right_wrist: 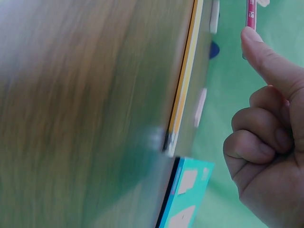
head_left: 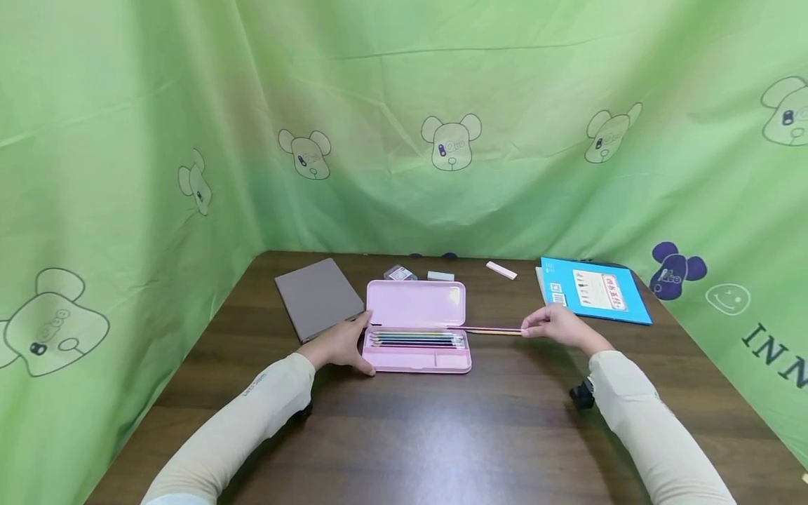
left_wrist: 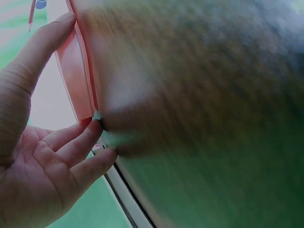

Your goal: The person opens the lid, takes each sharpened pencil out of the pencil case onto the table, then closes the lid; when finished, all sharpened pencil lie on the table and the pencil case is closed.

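Observation:
A pink pencil case [head_left: 399, 360] lies on the table with its lid [head_left: 415, 303] raised at the back. Several pencils [head_left: 416, 340] rest in its rear compartment. My left hand [head_left: 341, 344] holds the case's left end, thumb at the front corner and fingers toward the back, as the left wrist view also shows. To the right of the case, my right hand [head_left: 558, 327] pinches a red pencil [right_wrist: 251, 13] between thumb and forefinger, its other fingers curled. A yellow pencil [right_wrist: 186, 71] lies on the table below that one, apart from it in the right wrist view.
A grey notebook [head_left: 318, 298] lies behind my left hand. Behind the case are a small clear item [head_left: 400, 273], a pale block [head_left: 440, 276] and a pale pink bar [head_left: 501, 270]. A blue book [head_left: 593, 289] lies back right. Green curtain [head_left: 391, 203] surrounds the wooden table [head_left: 416, 435].

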Motion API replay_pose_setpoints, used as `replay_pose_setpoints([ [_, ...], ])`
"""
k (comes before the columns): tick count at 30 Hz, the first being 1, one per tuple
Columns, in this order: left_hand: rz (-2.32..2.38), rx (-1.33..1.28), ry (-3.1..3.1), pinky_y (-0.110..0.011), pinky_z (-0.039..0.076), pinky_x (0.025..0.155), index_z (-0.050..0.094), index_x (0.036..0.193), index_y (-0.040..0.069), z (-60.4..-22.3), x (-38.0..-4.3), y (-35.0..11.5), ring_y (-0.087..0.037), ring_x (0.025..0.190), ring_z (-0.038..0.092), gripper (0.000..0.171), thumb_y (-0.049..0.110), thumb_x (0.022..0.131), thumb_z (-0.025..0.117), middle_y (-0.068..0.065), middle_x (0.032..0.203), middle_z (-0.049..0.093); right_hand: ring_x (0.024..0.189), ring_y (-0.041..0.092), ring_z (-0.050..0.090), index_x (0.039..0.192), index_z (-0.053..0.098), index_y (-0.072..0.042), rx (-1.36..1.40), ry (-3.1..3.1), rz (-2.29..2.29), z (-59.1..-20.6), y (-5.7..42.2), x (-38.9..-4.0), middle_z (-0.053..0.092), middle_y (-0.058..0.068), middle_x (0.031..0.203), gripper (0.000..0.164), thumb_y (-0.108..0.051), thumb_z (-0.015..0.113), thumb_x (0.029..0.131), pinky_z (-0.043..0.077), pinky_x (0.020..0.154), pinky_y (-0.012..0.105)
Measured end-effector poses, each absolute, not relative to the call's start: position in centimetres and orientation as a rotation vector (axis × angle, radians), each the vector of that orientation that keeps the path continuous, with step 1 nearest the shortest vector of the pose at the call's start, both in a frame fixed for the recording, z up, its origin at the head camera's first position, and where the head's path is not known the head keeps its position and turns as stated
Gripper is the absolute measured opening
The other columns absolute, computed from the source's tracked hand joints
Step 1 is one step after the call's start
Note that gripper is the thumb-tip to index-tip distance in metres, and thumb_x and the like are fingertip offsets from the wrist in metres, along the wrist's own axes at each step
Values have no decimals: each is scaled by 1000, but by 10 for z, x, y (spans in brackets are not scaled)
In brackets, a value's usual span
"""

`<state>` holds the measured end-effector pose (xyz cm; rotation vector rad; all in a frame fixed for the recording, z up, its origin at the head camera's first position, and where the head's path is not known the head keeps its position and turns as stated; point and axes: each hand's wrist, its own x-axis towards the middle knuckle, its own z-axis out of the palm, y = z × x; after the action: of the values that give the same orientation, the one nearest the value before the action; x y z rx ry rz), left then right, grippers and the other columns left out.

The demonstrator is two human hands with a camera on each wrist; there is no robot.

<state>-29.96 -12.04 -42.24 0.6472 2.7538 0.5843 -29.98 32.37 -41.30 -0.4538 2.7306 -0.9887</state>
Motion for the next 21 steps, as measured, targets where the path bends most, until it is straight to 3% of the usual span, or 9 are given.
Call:
replay_pose_setpoints([
  [21,581,610,2730,-45,35,104,15,148,5,-420,-297,-119,-30,127,43,120,44,59,85,-17,144,39,75,8,55,90,73,-3,-314,2683,-946,-417,372,-297,71,5,85,20,-21,70,81,46,73,29],
])
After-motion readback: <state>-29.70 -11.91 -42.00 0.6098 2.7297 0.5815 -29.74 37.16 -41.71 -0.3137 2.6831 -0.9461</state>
